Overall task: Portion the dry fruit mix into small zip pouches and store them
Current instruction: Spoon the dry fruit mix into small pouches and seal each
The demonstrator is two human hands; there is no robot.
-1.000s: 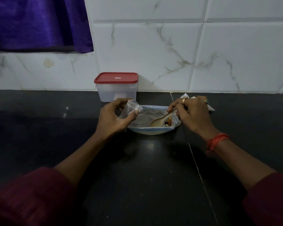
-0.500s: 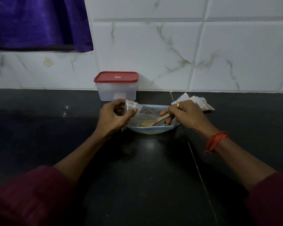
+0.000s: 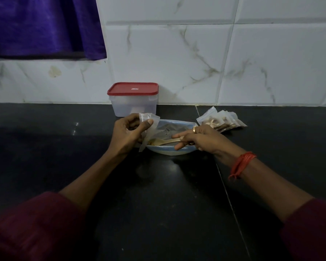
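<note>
1. Since a second ago, the spoon (image 3: 166, 141) has swung left across the bowl (image 3: 169, 150). Its loaded end now sits at the zip pouch (image 3: 149, 123) mouth.
2. Hands: left hand (image 3: 129, 133) pinches the pouch at the bowl's left rim, and right hand (image 3: 202, 140) grips the spoon handle. The filled pouches (image 3: 221, 121) lie far right.
3. Risk: if the floppy mouth folds or the spoon tilts early, the mix (image 3: 151, 142) spills onto the counter (image 3: 158, 194).
4. Room: glossy black counter, white marble tiles (image 3: 177, 59), red-lidded container (image 3: 133, 99) by the wall, purple curtain (image 3: 43, 25) far left.
</note>
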